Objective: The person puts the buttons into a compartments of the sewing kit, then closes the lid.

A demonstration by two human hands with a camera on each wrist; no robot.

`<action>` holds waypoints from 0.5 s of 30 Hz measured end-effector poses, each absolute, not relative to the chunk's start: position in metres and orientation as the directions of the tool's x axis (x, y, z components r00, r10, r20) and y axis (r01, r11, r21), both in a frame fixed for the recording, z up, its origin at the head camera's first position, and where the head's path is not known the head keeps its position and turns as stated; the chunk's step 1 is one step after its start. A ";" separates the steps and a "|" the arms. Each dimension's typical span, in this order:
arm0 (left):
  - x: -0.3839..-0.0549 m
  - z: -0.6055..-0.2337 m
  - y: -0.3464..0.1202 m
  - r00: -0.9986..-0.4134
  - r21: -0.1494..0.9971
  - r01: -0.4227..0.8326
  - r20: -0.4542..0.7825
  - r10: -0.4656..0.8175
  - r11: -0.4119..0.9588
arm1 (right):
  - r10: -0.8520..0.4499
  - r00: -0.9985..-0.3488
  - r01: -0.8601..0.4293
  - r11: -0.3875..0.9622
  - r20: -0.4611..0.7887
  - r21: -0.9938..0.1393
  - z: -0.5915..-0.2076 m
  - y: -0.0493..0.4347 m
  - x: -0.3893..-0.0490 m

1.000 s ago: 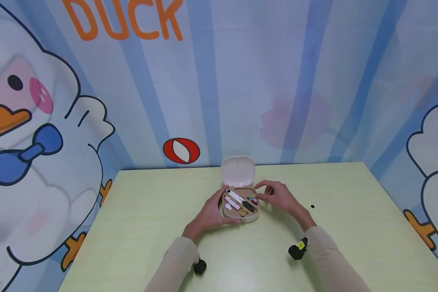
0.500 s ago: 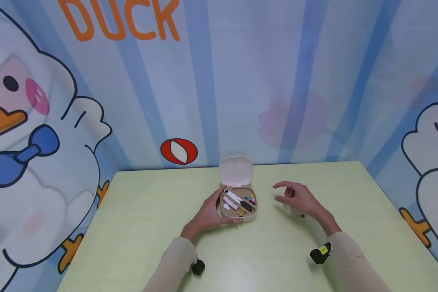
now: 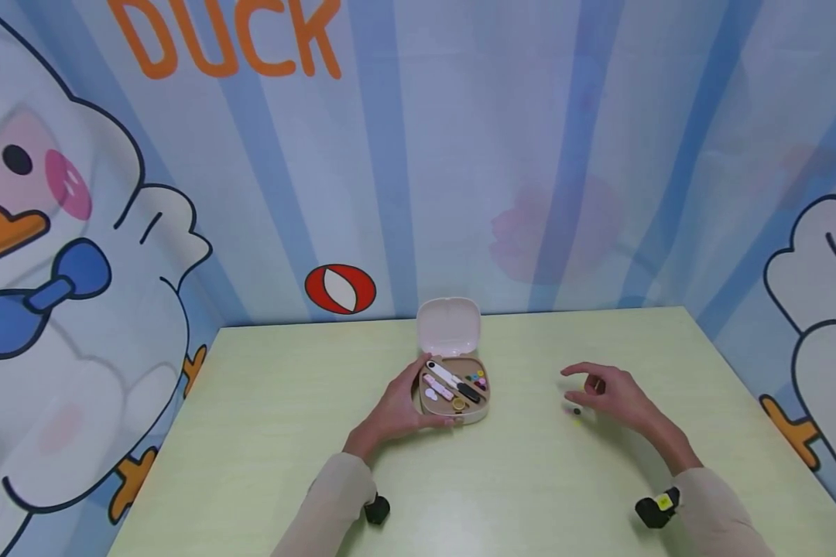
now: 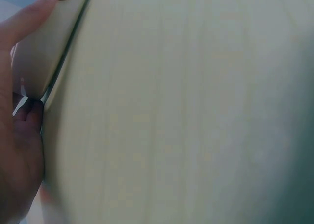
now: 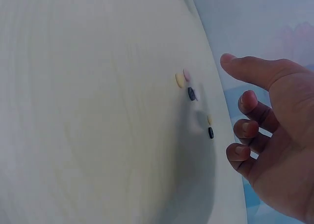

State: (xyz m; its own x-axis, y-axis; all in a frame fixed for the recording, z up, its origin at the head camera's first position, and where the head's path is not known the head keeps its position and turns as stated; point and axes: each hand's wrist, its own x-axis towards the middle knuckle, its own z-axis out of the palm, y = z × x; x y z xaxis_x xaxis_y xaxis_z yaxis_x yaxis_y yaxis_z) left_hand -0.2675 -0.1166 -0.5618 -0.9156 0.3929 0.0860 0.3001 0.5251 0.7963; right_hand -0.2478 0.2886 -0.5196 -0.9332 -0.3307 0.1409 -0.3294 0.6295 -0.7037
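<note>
- Right hand [image 3: 609, 394] is released here, thumb and forefinger apart, the other fingers loosely curled, nothing in its grasp, hovering over the bench [image 3: 286, 425] between the case and the right edge.
- Left hand [image 3: 399, 406] has a firm grasp on the small case [image 3: 475, 417], thumb along its front, fingers round the left side!
- And there's the case, near the middle of the bench's back edge, lid [image 3: 449, 326] standing up behind.
- Inside, a white-and-black stick-like tool [image 3: 453, 381] slants from back left to front right.
- Pink piece [image 3: 437, 387] lies left of it, a gold-coloured round piece [image 3: 458, 404] sits at the front, and tiny coloured buttons [image 3: 481, 379] fill the right compartment.
- Down near the right hand, loose on the bench: a black button [image 5: 191, 94] beside a yellow button [image 5: 179, 80] and a pink button [image 5: 186, 75], with another yellow-and-black pair [image 5: 211, 132] just apart.
- Behind the back edge, a blue-striped duck backdrop [image 3: 453, 155].
</note>
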 end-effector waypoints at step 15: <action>-0.268 -0.562 -0.115 -0.921 0.799 0.276 0.061 0.385 0.535 | -0.272 -0.956 -0.270 0.676 0.108 -0.686 -0.539 0.309 -0.229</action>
State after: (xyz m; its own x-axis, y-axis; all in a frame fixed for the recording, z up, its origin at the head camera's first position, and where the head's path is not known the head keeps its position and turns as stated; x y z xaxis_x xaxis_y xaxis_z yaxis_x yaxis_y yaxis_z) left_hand -0.2679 -0.1151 -0.5615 -0.9211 0.3845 0.0613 0.2764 0.5347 0.7986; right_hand -0.2294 0.3086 -0.5392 -0.9562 -0.2719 0.1085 -0.2700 0.6759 -0.6858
